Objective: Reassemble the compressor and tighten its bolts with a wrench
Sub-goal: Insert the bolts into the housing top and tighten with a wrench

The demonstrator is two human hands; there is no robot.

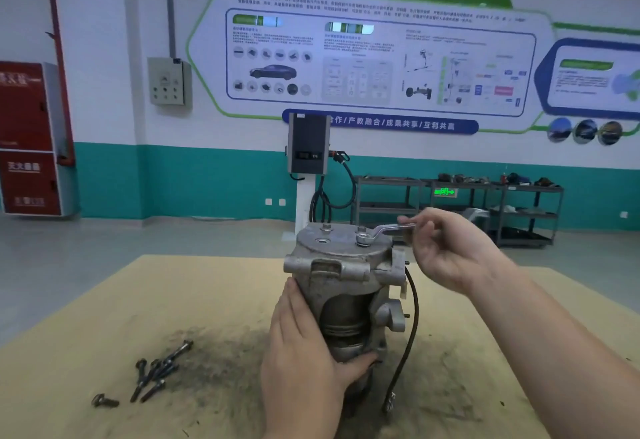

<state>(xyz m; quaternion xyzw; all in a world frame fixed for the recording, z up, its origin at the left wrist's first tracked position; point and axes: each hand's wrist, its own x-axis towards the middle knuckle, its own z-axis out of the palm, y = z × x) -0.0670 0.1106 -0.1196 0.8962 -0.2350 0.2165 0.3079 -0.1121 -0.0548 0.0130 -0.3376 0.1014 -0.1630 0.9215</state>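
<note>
A grey metal compressor point(346, 265) stands upright on the tan table point(138, 300), its round end cover on top. My left hand point(304, 352) wraps around the lower body, thumb across the front. A silver ring wrench point(384, 231) sits with its ring on a bolt point(362, 238) at the cover's right side. My right hand point(446, 251) pinches the wrench handle's far end between thumb and fingers. A second bolt head point(326, 228) stands at the back left of the cover. A black cable point(410, 327) hangs from the compressor's right side down to the table.
Several loose dark bolts point(157, 369) lie on the table at the left, one more bolt point(105, 401) nearer the front. Dark grime stains the table around the compressor. Metal shelving point(460, 210) and a charging post point(308, 147) stand at the far wall.
</note>
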